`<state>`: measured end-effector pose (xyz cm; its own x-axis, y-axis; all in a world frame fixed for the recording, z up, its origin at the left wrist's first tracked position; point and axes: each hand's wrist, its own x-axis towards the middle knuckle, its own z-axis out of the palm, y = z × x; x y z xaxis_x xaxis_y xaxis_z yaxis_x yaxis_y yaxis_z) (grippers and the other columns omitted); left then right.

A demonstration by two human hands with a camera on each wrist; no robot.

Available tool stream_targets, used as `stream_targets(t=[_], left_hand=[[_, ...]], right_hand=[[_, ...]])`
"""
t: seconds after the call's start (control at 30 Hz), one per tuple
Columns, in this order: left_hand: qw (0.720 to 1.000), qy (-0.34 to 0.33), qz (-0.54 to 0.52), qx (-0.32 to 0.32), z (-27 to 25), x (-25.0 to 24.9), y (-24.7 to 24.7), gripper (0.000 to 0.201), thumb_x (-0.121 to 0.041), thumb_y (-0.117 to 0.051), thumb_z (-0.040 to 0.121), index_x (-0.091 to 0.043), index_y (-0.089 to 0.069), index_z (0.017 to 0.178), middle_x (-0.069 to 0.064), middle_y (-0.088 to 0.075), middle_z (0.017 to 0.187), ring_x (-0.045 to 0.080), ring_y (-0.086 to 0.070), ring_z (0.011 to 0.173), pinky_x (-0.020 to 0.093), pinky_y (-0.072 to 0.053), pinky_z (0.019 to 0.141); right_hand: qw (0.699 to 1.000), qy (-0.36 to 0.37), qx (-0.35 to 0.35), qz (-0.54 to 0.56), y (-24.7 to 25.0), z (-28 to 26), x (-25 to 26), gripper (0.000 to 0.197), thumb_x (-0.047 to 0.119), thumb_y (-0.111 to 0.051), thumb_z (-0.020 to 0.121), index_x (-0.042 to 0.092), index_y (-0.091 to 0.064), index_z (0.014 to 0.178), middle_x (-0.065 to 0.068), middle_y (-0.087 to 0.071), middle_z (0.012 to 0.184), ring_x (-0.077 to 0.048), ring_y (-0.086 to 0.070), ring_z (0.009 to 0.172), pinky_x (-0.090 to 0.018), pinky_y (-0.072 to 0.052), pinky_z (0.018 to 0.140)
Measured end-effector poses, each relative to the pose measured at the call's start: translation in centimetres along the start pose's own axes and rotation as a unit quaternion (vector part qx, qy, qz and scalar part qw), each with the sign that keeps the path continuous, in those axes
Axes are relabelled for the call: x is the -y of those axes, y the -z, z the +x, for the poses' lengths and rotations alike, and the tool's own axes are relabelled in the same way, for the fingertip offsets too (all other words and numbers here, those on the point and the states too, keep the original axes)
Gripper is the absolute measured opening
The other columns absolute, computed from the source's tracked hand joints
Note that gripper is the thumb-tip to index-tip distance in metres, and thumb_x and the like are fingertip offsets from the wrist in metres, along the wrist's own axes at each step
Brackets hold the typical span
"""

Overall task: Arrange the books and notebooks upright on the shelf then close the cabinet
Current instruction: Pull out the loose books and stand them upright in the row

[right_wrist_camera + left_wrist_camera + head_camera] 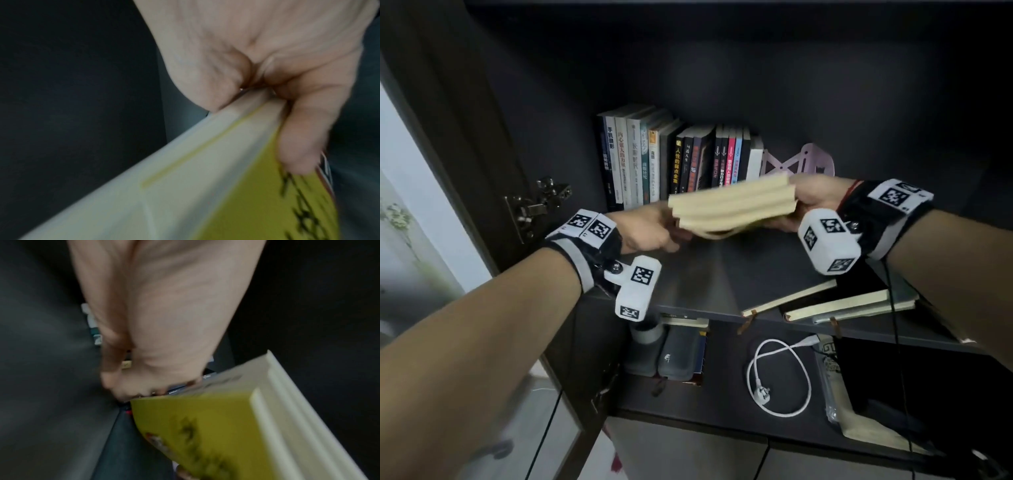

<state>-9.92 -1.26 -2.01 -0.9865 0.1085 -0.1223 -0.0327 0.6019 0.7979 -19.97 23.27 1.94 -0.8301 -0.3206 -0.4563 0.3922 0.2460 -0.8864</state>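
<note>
Free shelf (698, 274): right of pink bookend (799, 164).
Book stack (732, 205): mid-air, flat, between hands.
Right hand (811, 197): grips stack end.
Left hand (643, 229): curled; grip unclear.

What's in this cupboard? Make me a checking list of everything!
Surface: dark shelf, front part bare.
Job's things: upright books at the back beside a pink bookend; yellow-covered book stack held in the air; two notebooks lying flat at the shelf's front.
Clutter: lower shelf holds a grey case and other blurry items.
Grippers: left hand and right hand both grip the stack.
Cables: white plug cable coiled on the lower shelf.
Surroundings: open cabinet door on the left.
</note>
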Motion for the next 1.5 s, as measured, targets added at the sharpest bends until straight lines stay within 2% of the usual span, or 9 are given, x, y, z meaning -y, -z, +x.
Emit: stream_targets(t=[0.2, 0.3, 0.43, 0.57, 0.73, 0.87, 1.0, 1.23, 1.5], left_hand=[[0.969, -0.18, -0.029, -0.17, 0.8, -1.5, -0.2, 0.059, -0.028, -0.092, 0.069, -0.03, -0.064, 0.121, -0.016, -0.071, 0.116, -0.005, -0.065, 0.11, 0.023, -0.052, 0.099], [0.963, -0.164, -0.012, -0.215, 1.2, -1.8, -0.2, 0.057, -0.05, -0.085, 0.072, -0.024, -0.07, 0.12, -0.008, -0.076, 0.114, 0.005, -0.071, 0.104, 0.037, -0.058, 0.094], [0.941, -0.13, -0.005, -0.313, 1.2, -3.5, 0.1, 0.022, -0.04, -0.081, 0.082, -0.023, -0.069, 0.076, -0.013, -0.073, 0.08, -0.011, -0.063, 0.054, 0.007, -0.048, 0.052], [0.923, -0.069, -0.019, -0.378, 1.4, -4.4, 0.3, 0.036, -0.041, -0.08, 0.082, -0.029, -0.053, 0.061, -0.009, -0.054, 0.045, -0.001, -0.051, 0.039, 0.011, -0.033, 0.035], [0.946, -0.083, 0.013, -0.312, 1.1, -6.8, -0.2, 0.048, -0.062, -0.065, 0.082, -0.017, -0.069, 0.068, -0.005, -0.07, 0.062, 0.012, -0.069, 0.058, 0.024, -0.054, 0.058], [0.973, -0.084, -0.159, -0.142, 1.0, -8.4, -0.6, 0.057, -0.064, -0.047, 0.096, -0.016, -0.072, 0.117, 0.005, -0.077, 0.106, 0.021, -0.077, 0.087, 0.04, -0.062, 0.082], [0.969, -0.101, -0.031, -0.223, 3.0, -6.8, -0.3, 0.019, -0.027, -0.059, 0.099, -0.023, -0.076, 0.107, -0.002, -0.076, 0.106, 0.019, -0.074, 0.092, 0.039, -0.06, 0.089], [0.818, -0.137, 0.498, -0.254, 7.8, -4.7, 0.3, 0.056, -0.01, -0.059, 0.088, -0.025, -0.052, 0.142, -0.008, -0.044, 0.148, 0.019, -0.035, 0.137, 0.042, -0.04, 0.106], [0.728, -0.179, 0.58, -0.319, 9.3, -5.3, 0.6, 0.065, -0.024, -0.071, 0.076, -0.019, -0.047, 0.137, 0.002, -0.047, 0.142, 0.027, -0.041, 0.131, 0.048, -0.034, 0.104]], right_hand=[[0.998, -0.022, 0.059, -0.002, -0.4, 0.0, 1.3, 0.06, 0.042, -0.038, 0.105, -0.003, -0.075, 0.09, -0.02, -0.066, 0.067, -0.017, -0.062, 0.04, -0.017, -0.048, 0.034], [0.997, 0.018, 0.074, 0.008, -0.5, -0.4, 1.8, 0.061, 0.044, -0.031, 0.108, -0.003, -0.069, 0.118, -0.026, -0.073, 0.093, -0.024, -0.071, 0.054, -0.02, -0.055, 0.04], [0.994, 0.102, 0.048, 0.01, -0.9, -1.0, 2.1, 0.074, 0.063, -0.033, 0.103, -0.001, -0.056, 0.131, -0.03, -0.071, 0.112, -0.034, -0.079, 0.071, -0.03, -0.062, 0.053], [0.984, 0.17, 0.056, -0.015, -2.2, -1.5, 0.9, 0.092, 0.074, -0.046, 0.089, 0.016, -0.027, 0.159, -0.022, -0.057, 0.134, -0.044, -0.074, 0.101, -0.049, -0.063, 0.084], [0.912, 0.254, 0.048, -0.319, -5.6, -1.8, -0.7, 0.126, 0.075, -0.086, 0.047, 0.028, -0.037, 0.152, 0.005, -0.062, 0.137, -0.018, -0.067, 0.117, -0.044, -0.063, 0.088], [0.893, 0.346, -0.12, -0.263, -4.8, -1.3, -0.7, 0.047, 0.046, -0.089, 0.059, 0.025, -0.072, 0.098, 0.007, -0.075, 0.09, -0.011, -0.072, 0.087, -0.026, -0.058, 0.067], [0.88, 0.349, -0.227, -0.226, -1.2, -2.1, -1.1, 0.024, 0.03, -0.085, 0.064, 0.022, -0.068, 0.081, 0.007, -0.07, 0.089, -0.007, -0.064, 0.09, -0.015, -0.053, 0.073], [0.878, 0.348, -0.275, -0.178, 2.3, -4.7, -0.9, 0.022, 0.021, -0.084, 0.071, 0.014, -0.079, 0.091, 0.002, -0.079, 0.088, -0.014, -0.076, 0.082, -0.035, -0.063, 0.078], [0.884, 0.362, -0.261, -0.142, 2.3, -6.0, 0.5, 0.027, 0.023, -0.085, 0.067, 0.01, -0.078, 0.089, -0.002, -0.081, 0.088, -0.019, -0.078, 0.081, -0.041, -0.065, 0.078]])
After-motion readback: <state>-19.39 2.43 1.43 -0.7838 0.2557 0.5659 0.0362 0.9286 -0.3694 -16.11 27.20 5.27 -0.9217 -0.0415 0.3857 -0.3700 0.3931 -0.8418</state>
